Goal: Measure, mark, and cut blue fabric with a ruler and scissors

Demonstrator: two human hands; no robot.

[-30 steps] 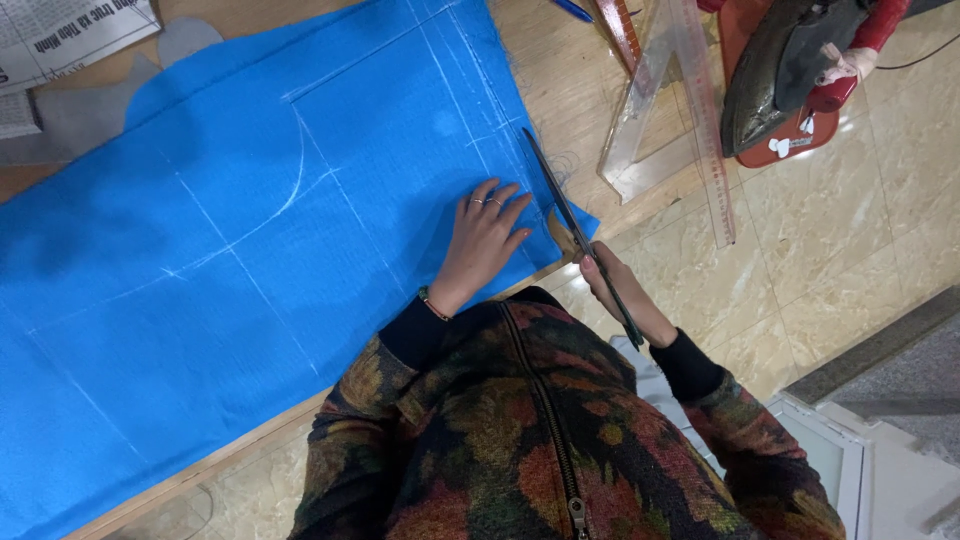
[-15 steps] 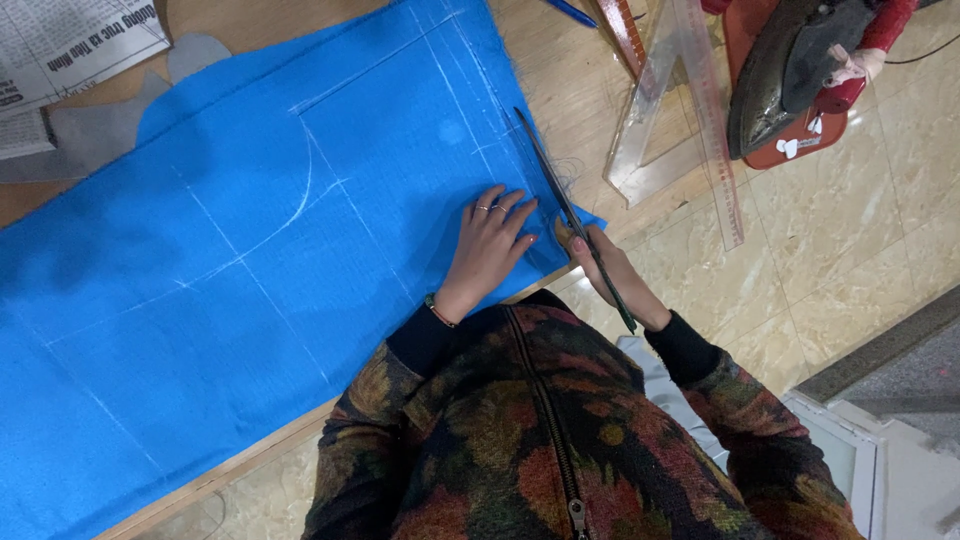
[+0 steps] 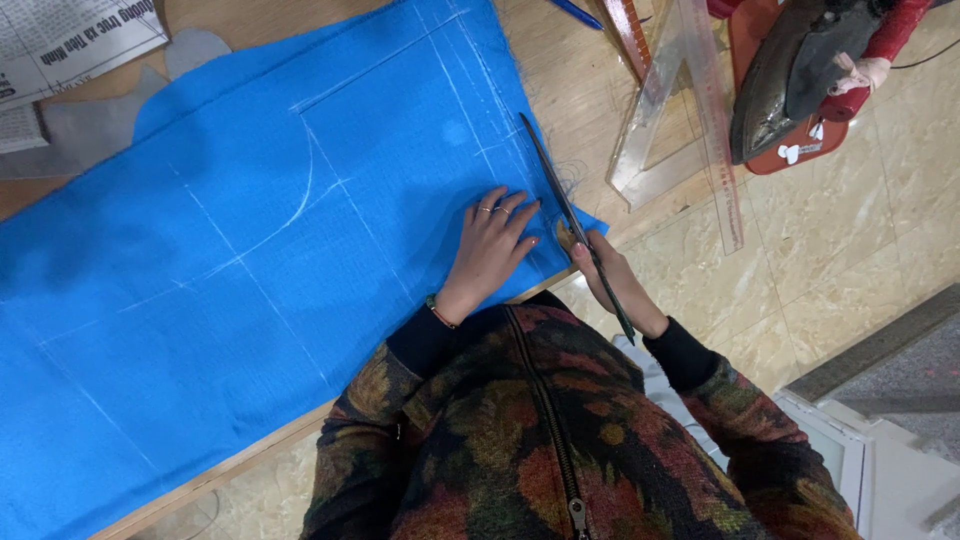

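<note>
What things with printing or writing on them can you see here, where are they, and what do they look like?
Newspaper: top left corner of the table, beside the blue fabric; flat white sheets with black print.
Clear plastic rulers: top right, past the fabric's edge; see-through triangle and straight strip with fine scale marks.
No packages, signs or screens show.

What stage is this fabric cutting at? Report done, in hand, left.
Done: the blue fabric carries chalk lines, a grid and a curve. In hand: the right hand works scissors along the cloth's right edge; the left hand lies flat on the fabric. Left: the curve and the other marked lines look uncut.
</note>
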